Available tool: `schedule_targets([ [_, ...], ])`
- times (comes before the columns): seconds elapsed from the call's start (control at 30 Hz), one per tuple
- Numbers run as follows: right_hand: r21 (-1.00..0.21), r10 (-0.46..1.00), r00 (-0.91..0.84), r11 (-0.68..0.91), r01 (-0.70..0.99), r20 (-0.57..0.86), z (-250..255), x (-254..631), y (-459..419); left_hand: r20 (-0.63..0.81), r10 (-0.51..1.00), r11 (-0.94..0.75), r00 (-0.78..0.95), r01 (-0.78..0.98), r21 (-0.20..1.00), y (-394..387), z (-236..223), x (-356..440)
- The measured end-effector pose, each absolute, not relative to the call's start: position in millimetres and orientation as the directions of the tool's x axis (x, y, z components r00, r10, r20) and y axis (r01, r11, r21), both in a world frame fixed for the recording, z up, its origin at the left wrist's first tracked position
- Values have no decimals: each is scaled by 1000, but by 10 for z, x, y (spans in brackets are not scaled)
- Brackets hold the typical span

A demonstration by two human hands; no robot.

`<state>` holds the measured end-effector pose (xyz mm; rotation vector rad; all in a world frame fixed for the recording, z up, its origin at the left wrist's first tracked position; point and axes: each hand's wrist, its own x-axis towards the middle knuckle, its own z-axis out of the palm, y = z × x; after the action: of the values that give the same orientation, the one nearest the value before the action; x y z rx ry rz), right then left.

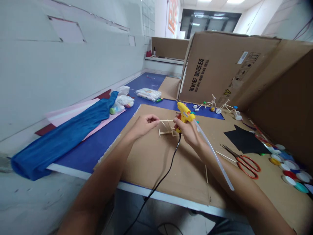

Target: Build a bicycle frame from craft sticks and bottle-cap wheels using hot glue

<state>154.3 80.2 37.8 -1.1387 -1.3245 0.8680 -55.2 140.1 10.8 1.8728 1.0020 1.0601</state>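
The right grip (186, 130) is clamped around the handle of a yellow hot glue gun (185, 113). A black power cord (168, 166) drops from the gun toward the floor, and a long translucent glue stick (215, 156) runs from beside the gun down past the right wrist. The left grip (144, 125) is pinched closed on the end of one thin stick of a small wooden stick frame (167, 129). The frame sits between the two grips, on a cardboard sheet (158, 169) laid over a blue counter (97, 143).

Beyond the left grip, a clear plastic case (148, 94) holds small coloured items, too small to tell apart. Near it, a white plastic bag (123, 101) holds rounded coloured objects. Further left, a blue cloth (61, 140) lies across a pink sheet (73, 112).

Beyond the right grip stand two stick models (215, 106) with bottle-cap wheels. To the right lie red-handled scissors (249, 166), black paper (244, 142) and scattered plastic bottle caps (290, 173).
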Motion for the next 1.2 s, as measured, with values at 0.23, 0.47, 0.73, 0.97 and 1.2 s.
schedule_targets([
  [0.23, -951, 959, 59, 263, 161, 275, 315, 1479, 993, 257, 914, -311, 314, 136, 941, 1534, -30, -549],
  [0.47, -915, 948, 75, 274, 295, 308, 195, 1685, 1077, 205, 943, -229, 263, 64, 971, 1558, -93, -498],
  [0.73, -790, 909, 89, 302, 533, 407, 3, 1814, 1165, 207, 950, -222, 234, 39, 974, 1516, -102, -427],
  [0.97, -761, 906, 66, 310, 570, 419, 18, 1801, 1165, 164, 961, -172, 224, 20, 985, 1471, -57, -370],
  [1.2, -750, 916, 41, 299, 590, 398, 112, 1842, 1094, 155, 966, -159, 208, 7, 987, 1450, -17, -342],
])
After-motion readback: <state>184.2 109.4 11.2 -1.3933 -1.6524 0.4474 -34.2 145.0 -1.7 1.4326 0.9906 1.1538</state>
